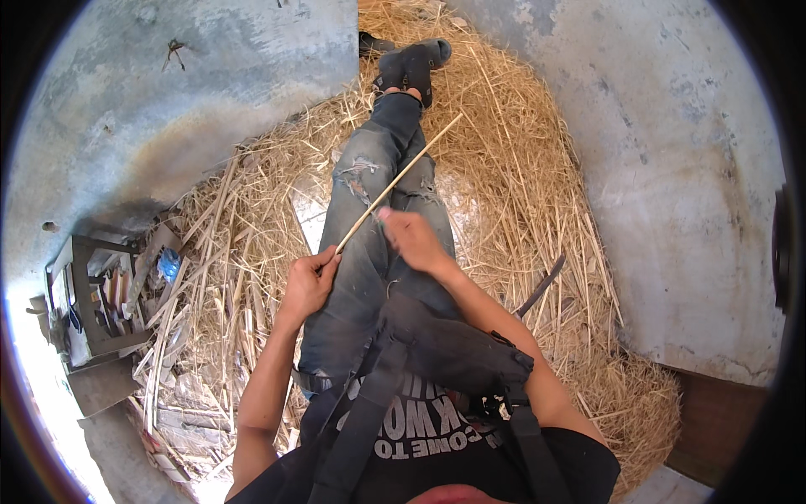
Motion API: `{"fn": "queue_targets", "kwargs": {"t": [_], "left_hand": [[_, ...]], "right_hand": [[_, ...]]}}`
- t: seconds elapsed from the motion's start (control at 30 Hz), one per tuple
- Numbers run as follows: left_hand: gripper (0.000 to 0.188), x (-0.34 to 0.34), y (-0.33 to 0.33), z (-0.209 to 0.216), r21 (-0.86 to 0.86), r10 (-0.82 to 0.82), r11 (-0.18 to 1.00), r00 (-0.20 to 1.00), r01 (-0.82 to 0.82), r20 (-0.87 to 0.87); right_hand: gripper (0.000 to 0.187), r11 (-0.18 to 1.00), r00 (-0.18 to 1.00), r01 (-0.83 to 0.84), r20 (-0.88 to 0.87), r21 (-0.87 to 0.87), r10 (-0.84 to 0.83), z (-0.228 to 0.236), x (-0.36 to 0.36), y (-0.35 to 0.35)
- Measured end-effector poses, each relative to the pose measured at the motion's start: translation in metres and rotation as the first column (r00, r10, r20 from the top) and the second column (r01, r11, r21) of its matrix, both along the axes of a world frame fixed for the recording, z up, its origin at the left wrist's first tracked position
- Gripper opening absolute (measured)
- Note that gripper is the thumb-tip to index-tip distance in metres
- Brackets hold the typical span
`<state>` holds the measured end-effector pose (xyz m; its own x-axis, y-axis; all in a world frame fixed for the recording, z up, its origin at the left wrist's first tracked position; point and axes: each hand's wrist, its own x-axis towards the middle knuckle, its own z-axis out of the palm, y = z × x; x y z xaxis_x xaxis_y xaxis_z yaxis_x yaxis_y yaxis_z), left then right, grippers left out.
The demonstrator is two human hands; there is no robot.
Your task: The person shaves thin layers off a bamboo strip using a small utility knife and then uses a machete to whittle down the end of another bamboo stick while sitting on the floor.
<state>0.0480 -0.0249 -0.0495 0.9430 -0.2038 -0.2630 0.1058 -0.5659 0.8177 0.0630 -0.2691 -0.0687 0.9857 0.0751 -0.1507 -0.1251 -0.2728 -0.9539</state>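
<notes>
At the lower edge the person's chest, in a black shirt with white print, is cut off by the frame and partly hidden behind a dark grey strapped harness pouch point(457, 349), which also covers the lap. Just beyond it, the left hand point(309, 284) is clenched around the near end of a long, thin, pale yellow straight cane stalk point(395, 181), thumb and fingers pinching it so the very tip is hidden. The right hand point(413, 237) grips the stalk a little farther up, fingers curled over it; whether it holds anything else there cannot be made out. The stalk runs slantwise up and to the right across the legs in torn, faded blue jeans point(369, 210), its far end lying free over the straw near the right shin. To the right of the thigh a dark curved blade-like tool point(541, 286) lies half buried in the loose golden straw heap point(520, 168); its shape is hard to tell. To the left, by a grey low frame point(88, 294), lies a small crumpled blue wrapper point(168, 265). Farthest off are the dark grey slippers point(411, 63) on the feet, against the stained grey concrete wall point(672, 151).
</notes>
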Motion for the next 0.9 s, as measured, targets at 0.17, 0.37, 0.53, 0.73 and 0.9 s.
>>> {"fn": "queue_targets", "kwargs": {"t": [0.17,0.37,0.53,0.73,0.9], "left_hand": [[0.033,-0.003,0.003,-0.008,-0.004,-0.003,1.0,0.997,0.003,0.082],[0.035,0.001,-0.004,0.004,0.06,-0.016,0.998,1.0,0.016,-0.009],[0.035,0.0,-0.002,0.001,0.041,0.0,0.999,1.0,0.0,0.006],[0.036,0.002,-0.007,-0.001,0.07,-0.006,0.998,1.0,0.004,0.028],[0.033,-0.001,-0.001,-0.007,0.005,0.038,0.999,0.994,-0.038,0.099]], "right_hand": [[0.056,0.927,0.968,0.241,0.144,-0.289,-0.207,-0.002,0.032,-0.018],[0.052,0.92,0.979,0.115,0.197,-0.375,-0.043,-0.02,0.004,0.029],[0.051,0.939,0.968,0.196,0.209,-0.284,-0.138,-0.014,0.015,0.019],[0.053,0.943,0.996,0.006,0.084,-0.331,0.023,-0.011,-0.01,0.039],[0.059,0.996,0.996,0.051,-0.071,0.075,-0.046,-0.023,0.003,0.011]]}}
